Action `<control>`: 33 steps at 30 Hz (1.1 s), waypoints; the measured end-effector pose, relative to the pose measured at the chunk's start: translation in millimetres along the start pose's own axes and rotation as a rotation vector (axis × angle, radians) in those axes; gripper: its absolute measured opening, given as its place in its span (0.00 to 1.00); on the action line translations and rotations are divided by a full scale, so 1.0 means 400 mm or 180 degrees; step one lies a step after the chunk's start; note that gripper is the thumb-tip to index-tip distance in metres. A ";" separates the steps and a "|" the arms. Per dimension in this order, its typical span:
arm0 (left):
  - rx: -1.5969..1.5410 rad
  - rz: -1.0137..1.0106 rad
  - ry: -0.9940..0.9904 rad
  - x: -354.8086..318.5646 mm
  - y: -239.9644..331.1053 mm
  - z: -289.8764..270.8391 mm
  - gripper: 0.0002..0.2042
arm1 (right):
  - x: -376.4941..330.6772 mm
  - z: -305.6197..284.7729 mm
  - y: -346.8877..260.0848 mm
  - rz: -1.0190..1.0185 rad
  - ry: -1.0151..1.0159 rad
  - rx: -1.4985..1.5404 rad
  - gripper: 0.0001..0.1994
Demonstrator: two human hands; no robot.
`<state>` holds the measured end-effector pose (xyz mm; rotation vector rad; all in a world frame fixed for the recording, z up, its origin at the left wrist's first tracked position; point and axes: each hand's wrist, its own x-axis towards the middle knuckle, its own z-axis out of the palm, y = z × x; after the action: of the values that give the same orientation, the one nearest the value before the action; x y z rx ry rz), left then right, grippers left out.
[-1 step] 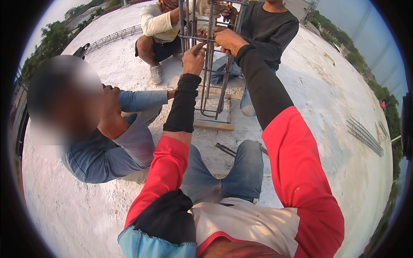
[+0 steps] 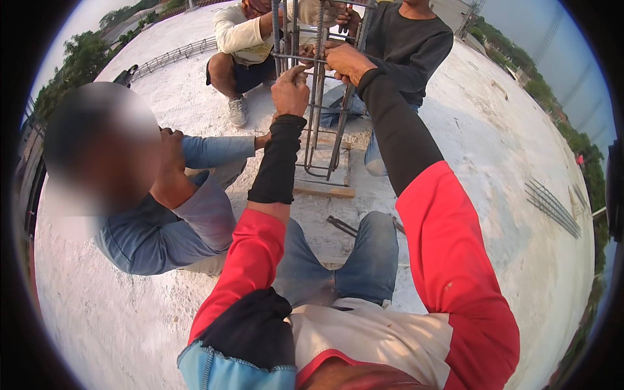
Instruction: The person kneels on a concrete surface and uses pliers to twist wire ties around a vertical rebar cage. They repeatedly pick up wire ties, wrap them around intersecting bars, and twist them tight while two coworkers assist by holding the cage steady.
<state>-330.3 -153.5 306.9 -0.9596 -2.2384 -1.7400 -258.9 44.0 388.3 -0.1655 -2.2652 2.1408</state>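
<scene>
An upright rebar cage (image 2: 316, 97) of vertical bars and square stirrups stands before me. My left hand (image 2: 290, 94) is at its near left side, curled with the index finger reaching up to a stirrup. What its fingertips pinch, if anything, is too small to make out. At the near right upright, my right hand (image 2: 349, 63) is closed on the cage where a stirrup crosses the bar. Other people's hands touch the cage higher up and behind. Around the foot of the cage lies a wooden frame (image 2: 325, 189).
A person in blue (image 2: 162, 234) squats at my left. Beyond the cage are a person in a cream top (image 2: 235, 32) and one in dark grey (image 2: 409, 49). Dark tool handles (image 2: 341, 225) lie between my legs. Rebar cages lie far left (image 2: 172, 57) and right (image 2: 552, 208).
My left hand has dropped slightly and its fingers have curled more. The right hand stays at the same stirrup. The view has shifted a little.
</scene>
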 end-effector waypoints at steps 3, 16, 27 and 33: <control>0.0778 0.1387 0.1156 0.007 0.063 -0.037 0.15 | 0.018 -0.021 0.018 -0.0410 -0.0207 -0.0367 0.23; 0.3222 0.1242 -0.0844 0.287 0.119 -0.066 0.14 | 0.042 0.119 -0.008 -0.0199 0.0904 -0.5913 0.20; 0.3690 0.2431 -0.0224 0.209 0.147 -0.083 0.12 | 0.036 0.125 0.015 -0.0720 0.1786 -0.4070 0.16; 0.2160 0.1176 -0.1018 0.144 0.142 -0.108 0.15 | 0.028 0.130 -0.003 -0.0501 0.1575 -0.4434 0.17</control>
<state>-354.7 -163.5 394.7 -1.4032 -2.3604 -0.6312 -274.5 -6.7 385.7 -0.4168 -2.7333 0.0906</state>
